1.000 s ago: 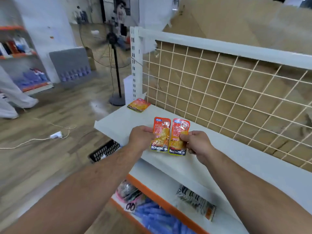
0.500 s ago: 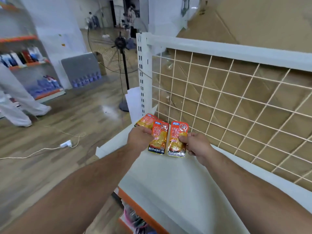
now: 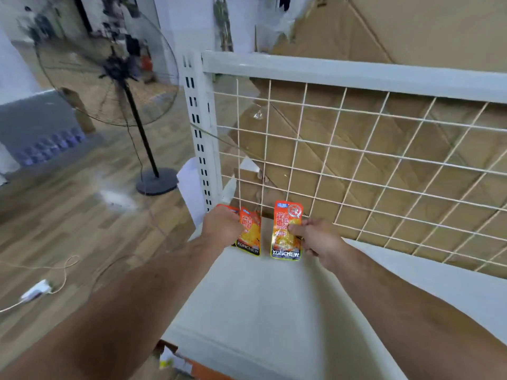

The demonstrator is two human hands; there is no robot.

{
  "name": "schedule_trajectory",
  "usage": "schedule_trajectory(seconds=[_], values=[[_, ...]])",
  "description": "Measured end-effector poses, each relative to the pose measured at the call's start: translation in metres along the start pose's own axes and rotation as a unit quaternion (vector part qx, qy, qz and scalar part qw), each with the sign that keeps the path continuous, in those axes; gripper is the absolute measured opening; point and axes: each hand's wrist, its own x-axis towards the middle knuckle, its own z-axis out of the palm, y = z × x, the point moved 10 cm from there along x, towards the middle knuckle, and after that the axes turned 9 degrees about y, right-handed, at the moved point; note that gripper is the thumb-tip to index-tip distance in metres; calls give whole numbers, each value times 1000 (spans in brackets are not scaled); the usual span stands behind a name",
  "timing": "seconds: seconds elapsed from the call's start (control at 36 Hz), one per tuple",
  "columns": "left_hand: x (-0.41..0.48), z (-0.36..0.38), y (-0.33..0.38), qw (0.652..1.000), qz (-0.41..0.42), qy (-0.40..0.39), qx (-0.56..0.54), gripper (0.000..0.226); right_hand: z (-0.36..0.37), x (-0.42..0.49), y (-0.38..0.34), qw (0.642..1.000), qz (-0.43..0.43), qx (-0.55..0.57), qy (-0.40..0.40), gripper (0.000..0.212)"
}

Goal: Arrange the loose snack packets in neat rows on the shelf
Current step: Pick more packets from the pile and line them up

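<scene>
Mid-frame, at the shelf (image 3: 260, 311) back corner by the wire grid (image 3: 362, 153): left hand (image 3: 222, 227) curls round left packet (image 3: 250, 235) at its edge, right hand (image 3: 315, 239) pinches right packet (image 3: 285, 234), thumb on front; packets side by side, slightly apart.

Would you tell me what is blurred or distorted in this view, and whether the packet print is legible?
Head view: the fan and floor are motion-blurred; the wide lens bends the grid; KONCHEW reads clearly on the left packet and right packet; lighting is soft, with glare only on the floor.
</scene>
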Motion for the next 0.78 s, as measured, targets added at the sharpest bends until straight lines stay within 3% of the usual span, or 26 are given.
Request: schedule_trajectory(seconds=[0.11, 0.19, 0.47, 0.78], values=[[14, 10, 9, 992, 76, -27, 101, 10, 4, -1, -2, 999, 7, 22, 33, 27], [26, 13, 6, 987, 88, -19, 129, 24, 7, -3, -1, 998, 18, 32, 48, 25], [36, 24, 5, 971, 151, -36, 179, 11, 18, -12, 1, 996, 33, 35, 71, 13], [30, 26, 12, 962, 176, -59, 198, 13, 16, -20, 3, 995, 46, 10, 89, 28]])
